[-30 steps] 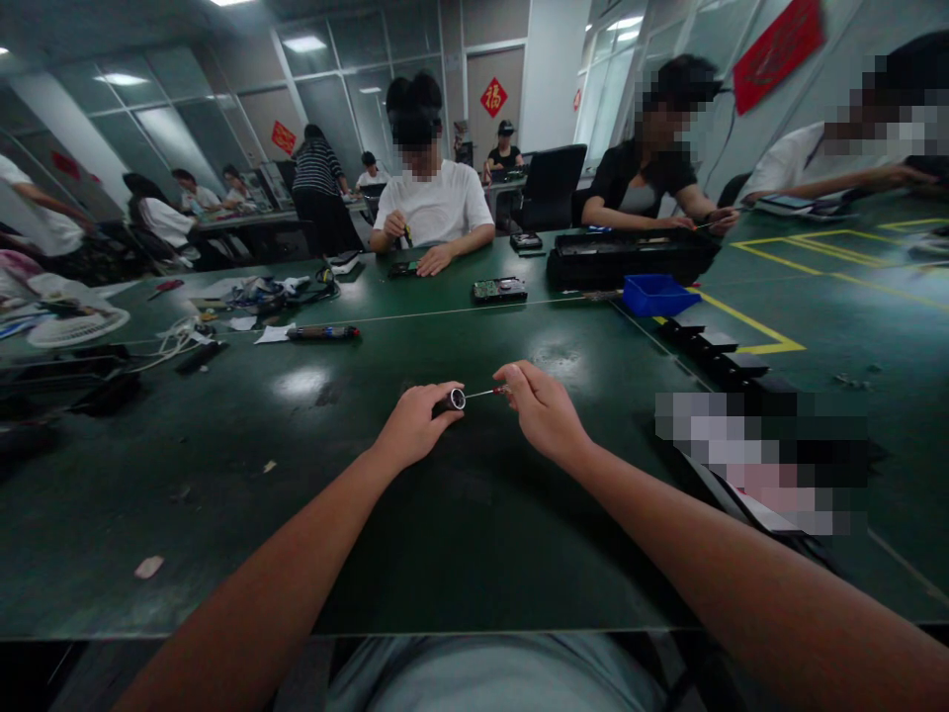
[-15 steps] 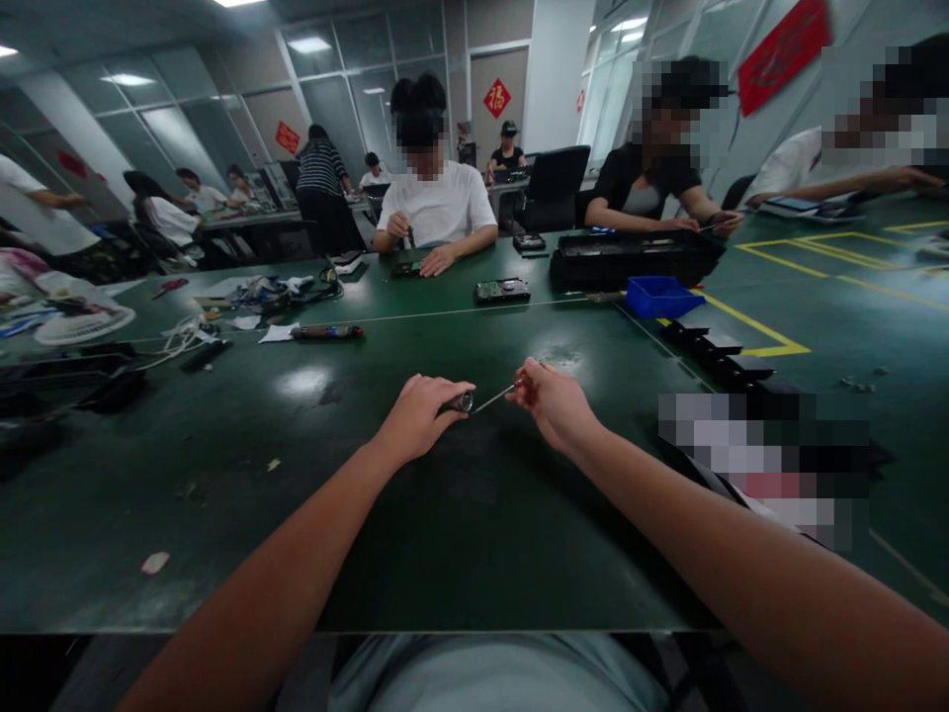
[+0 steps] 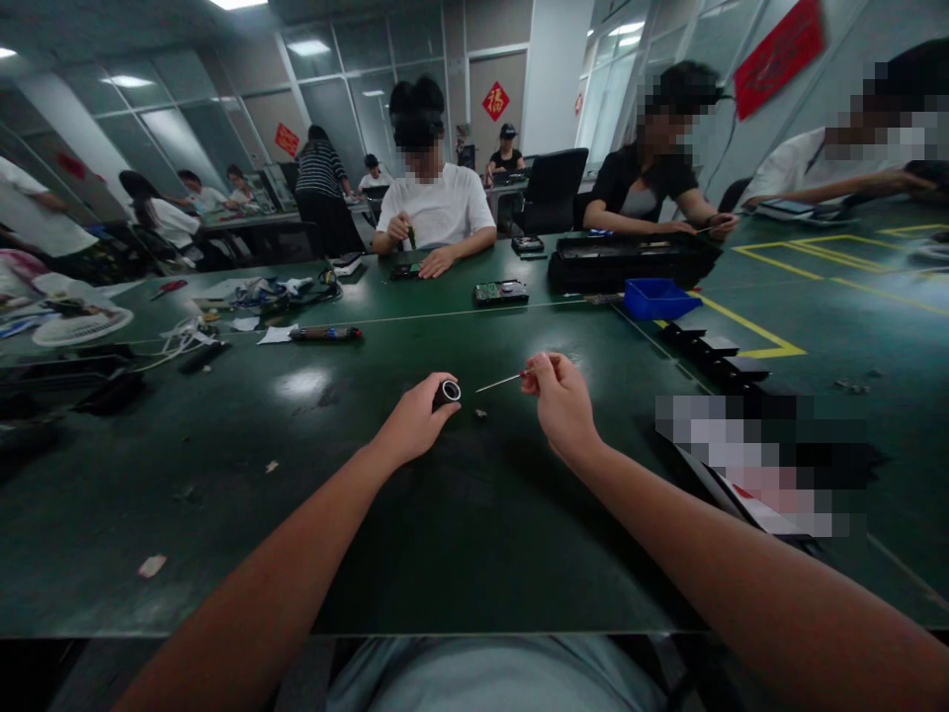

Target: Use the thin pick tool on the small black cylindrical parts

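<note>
My left hand [image 3: 409, 420] is closed round a short dark cylinder [image 3: 447, 393], whose round opening has a pale rim and faces me. Its far side is hidden by my fingers. Pinched in my right hand [image 3: 564, 400] is a thin screwdriver [image 3: 496, 384], its metal shaft pointing left toward the cylinder. The tip stands a little apart from the rim. Most of the reddish handle is hidden in my fingers. On the green table [image 3: 445, 554], just below the tip, lies a small dark piece [image 3: 480, 414].
A hard drive [image 3: 501, 293], a blue bin [image 3: 659, 299] and a long black casing [image 3: 630, 262] lie beyond my hands. To the left are a dark rod-like tool [image 3: 326, 334] and cables [image 3: 178, 341]. A person in white [image 3: 437, 208] works opposite.
The screwdriver tip has moved away from the cylinder as my right hand shifted right. The cylinder has turned its opening more toward me, and the small dark piece now shows on the table.
</note>
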The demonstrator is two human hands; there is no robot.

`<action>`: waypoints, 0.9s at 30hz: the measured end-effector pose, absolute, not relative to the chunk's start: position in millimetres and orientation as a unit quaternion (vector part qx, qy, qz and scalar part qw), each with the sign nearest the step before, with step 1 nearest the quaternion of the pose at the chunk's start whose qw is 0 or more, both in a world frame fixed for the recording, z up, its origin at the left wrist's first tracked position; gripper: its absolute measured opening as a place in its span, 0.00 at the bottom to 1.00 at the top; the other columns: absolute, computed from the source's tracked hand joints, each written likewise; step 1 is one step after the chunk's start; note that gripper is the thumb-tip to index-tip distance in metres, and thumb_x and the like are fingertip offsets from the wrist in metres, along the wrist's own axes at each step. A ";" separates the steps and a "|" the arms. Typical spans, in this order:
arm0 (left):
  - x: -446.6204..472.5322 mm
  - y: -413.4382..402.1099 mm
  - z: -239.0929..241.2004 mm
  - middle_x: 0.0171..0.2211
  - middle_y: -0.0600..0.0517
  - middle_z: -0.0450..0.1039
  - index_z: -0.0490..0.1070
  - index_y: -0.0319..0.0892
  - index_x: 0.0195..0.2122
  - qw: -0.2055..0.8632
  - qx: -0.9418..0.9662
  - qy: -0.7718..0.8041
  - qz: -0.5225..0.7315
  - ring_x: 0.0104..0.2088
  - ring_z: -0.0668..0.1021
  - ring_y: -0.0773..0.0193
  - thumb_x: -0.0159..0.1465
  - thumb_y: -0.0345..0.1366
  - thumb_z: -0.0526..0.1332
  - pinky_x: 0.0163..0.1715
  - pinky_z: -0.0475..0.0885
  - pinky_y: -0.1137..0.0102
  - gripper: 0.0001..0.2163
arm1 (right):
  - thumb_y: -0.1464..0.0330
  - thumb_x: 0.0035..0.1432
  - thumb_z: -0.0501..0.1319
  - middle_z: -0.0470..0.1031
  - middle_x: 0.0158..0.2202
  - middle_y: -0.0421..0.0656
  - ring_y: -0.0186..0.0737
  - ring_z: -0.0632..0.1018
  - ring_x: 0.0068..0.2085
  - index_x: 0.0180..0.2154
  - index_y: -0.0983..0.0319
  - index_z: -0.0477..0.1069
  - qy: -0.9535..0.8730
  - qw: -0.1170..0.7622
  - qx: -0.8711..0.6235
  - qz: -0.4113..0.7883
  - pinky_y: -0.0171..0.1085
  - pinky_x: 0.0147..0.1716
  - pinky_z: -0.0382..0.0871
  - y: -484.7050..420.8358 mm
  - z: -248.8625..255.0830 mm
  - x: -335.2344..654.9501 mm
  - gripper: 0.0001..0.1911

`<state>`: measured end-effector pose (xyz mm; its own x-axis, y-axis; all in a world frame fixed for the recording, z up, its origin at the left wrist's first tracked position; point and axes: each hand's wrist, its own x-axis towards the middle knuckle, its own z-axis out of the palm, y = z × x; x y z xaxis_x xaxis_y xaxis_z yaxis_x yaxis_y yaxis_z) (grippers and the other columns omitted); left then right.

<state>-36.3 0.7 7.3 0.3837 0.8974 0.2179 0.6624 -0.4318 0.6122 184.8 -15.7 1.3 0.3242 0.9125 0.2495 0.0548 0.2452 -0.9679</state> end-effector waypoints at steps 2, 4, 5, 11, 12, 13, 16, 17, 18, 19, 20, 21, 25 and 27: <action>-34.0 0.1 10.3 0.51 0.46 0.73 0.63 0.44 0.58 0.237 0.792 0.490 0.275 0.51 0.75 0.56 0.68 0.33 0.57 0.54 0.68 0.59 0.18 | 0.57 0.65 0.55 0.73 0.30 0.40 0.38 0.74 0.32 0.36 0.58 0.69 -0.476 0.641 -0.503 0.330 0.40 0.35 0.69 -18.0 4.6 184.9 0.12; -30.9 -0.3 12.9 0.50 0.46 0.73 0.62 0.44 0.58 0.242 0.792 0.493 0.268 0.49 0.75 0.56 0.68 0.36 0.56 0.52 0.70 0.59 0.17 | 0.58 0.65 0.55 0.73 0.30 0.41 0.38 0.75 0.33 0.36 0.58 0.69 -0.483 0.646 -0.498 0.318 0.40 0.36 0.70 -20.8 8.3 184.2 0.11; -28.9 -0.5 14.0 0.48 0.46 0.73 0.64 0.44 0.56 0.240 0.794 0.494 0.258 0.47 0.76 0.56 0.68 0.38 0.57 0.49 0.71 0.60 0.16 | 0.58 0.65 0.55 0.73 0.30 0.41 0.38 0.75 0.32 0.36 0.58 0.69 -0.488 0.648 -0.496 0.309 0.40 0.36 0.69 -22.3 10.2 183.7 0.11; -11.7 -1.0 12.7 0.41 0.48 0.75 0.72 0.43 0.44 0.183 0.852 0.457 0.179 0.40 0.77 0.56 0.67 0.42 0.60 0.41 0.72 0.62 0.10 | 0.59 0.66 0.54 0.73 0.30 0.41 0.39 0.75 0.32 0.37 0.58 0.69 -0.512 0.649 -0.489 0.279 0.41 0.36 0.69 -30.6 19.6 181.7 0.11; -8.9 -0.8 11.3 0.43 0.48 0.74 0.73 0.43 0.46 0.166 0.864 0.446 0.164 0.42 0.77 0.55 0.67 0.40 0.59 0.42 0.72 0.62 0.10 | 0.59 0.66 0.54 0.73 0.30 0.41 0.39 0.75 0.33 0.37 0.58 0.69 -0.515 0.649 -0.486 0.278 0.41 0.36 0.69 -31.5 20.7 181.6 0.11; -6.3 -0.5 9.9 0.45 0.47 0.74 0.73 0.44 0.49 0.148 0.874 0.439 0.145 0.44 0.77 0.55 0.68 0.39 0.59 0.43 0.72 0.62 0.11 | 0.59 0.66 0.54 0.73 0.30 0.41 0.39 0.75 0.33 0.36 0.58 0.69 -0.516 0.650 -0.484 0.278 0.41 0.36 0.69 -32.1 21.6 181.7 0.11; -0.4 1.8 6.1 0.47 0.46 0.74 0.73 0.47 0.54 0.103 0.891 0.434 0.080 0.45 0.77 0.52 0.69 0.40 0.57 0.42 0.72 0.61 0.15 | 0.60 0.66 0.54 0.73 0.30 0.41 0.39 0.75 0.33 0.36 0.58 0.68 -0.515 0.652 -0.481 0.279 0.40 0.36 0.69 -32.8 23.0 182.0 0.10; 0.9 3.2 5.2 0.47 0.45 0.74 0.74 0.47 0.54 0.094 0.894 0.434 0.063 0.45 0.77 0.51 0.69 0.41 0.57 0.41 0.73 0.61 0.15 | 0.60 0.66 0.54 0.73 0.30 0.41 0.39 0.75 0.33 0.36 0.58 0.68 -0.514 0.653 -0.481 0.279 0.40 0.36 0.69 -32.8 23.2 182.0 0.10; 1.8 4.9 4.5 0.47 0.45 0.74 0.75 0.47 0.53 0.089 0.895 0.433 0.053 0.45 0.77 0.51 0.68 0.42 0.57 0.41 0.73 0.61 0.15 | 0.60 0.66 0.54 0.73 0.30 0.41 0.39 0.75 0.33 0.36 0.57 0.68 -0.513 0.653 -0.481 0.280 0.40 0.36 0.69 -32.8 23.4 182.1 0.10; 2.3 6.8 4.1 0.47 0.45 0.74 0.76 0.47 0.52 0.087 0.897 0.432 0.049 0.45 0.78 0.50 0.68 0.42 0.58 0.42 0.73 0.61 0.14 | 0.60 0.66 0.54 0.73 0.30 0.41 0.39 0.75 0.33 0.36 0.57 0.68 -0.514 0.653 -0.481 0.281 0.41 0.36 0.69 -32.9 23.5 182.1 0.10; 2.6 8.8 3.8 0.47 0.44 0.75 0.76 0.46 0.51 0.086 0.897 0.431 0.048 0.46 0.78 0.50 0.68 0.42 0.58 0.43 0.73 0.60 0.14 | 0.60 0.66 0.54 0.73 0.30 0.41 0.39 0.75 0.33 0.36 0.57 0.68 -0.514 0.652 -0.481 0.281 0.41 0.36 0.69 -33.0 23.6 182.1 0.10; 2.7 10.8 3.7 0.46 0.44 0.75 0.76 0.45 0.51 0.087 0.896 0.432 0.050 0.46 0.78 0.50 0.67 0.41 0.59 0.44 0.72 0.60 0.14 | 0.60 0.66 0.54 0.73 0.30 0.41 0.39 0.75 0.33 0.36 0.58 0.68 -0.516 0.651 -0.480 0.282 0.41 0.36 0.69 -33.2 23.7 182.1 0.10; 0.5 17.2 5.5 0.46 0.44 0.77 0.78 0.44 0.49 0.094 0.893 0.438 0.049 0.45 0.78 0.50 0.67 0.39 0.59 0.44 0.72 0.60 0.13 | 0.60 0.66 0.54 0.73 0.30 0.41 0.39 0.74 0.32 0.36 0.58 0.68 -0.518 0.649 -0.481 0.280 0.41 0.36 0.69 -33.0 23.2 181.7 0.10; -2.5 20.2 7.7 0.46 0.45 0.77 0.78 0.45 0.48 0.111 0.888 0.442 0.058 0.45 0.78 0.51 0.67 0.40 0.58 0.43 0.71 0.60 0.13 | 0.60 0.66 0.54 0.73 0.29 0.40 0.38 0.74 0.32 0.35 0.58 0.68 -0.518 0.651 -0.479 0.281 0.40 0.36 0.69 -32.2 22.2 181.6 0.10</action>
<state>-2.5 20.2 7.7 0.6021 0.7984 0.0046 0.7728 -0.5842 0.2482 181.6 -32.2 22.2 0.3059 0.8616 0.4051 0.1307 0.3834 -0.9143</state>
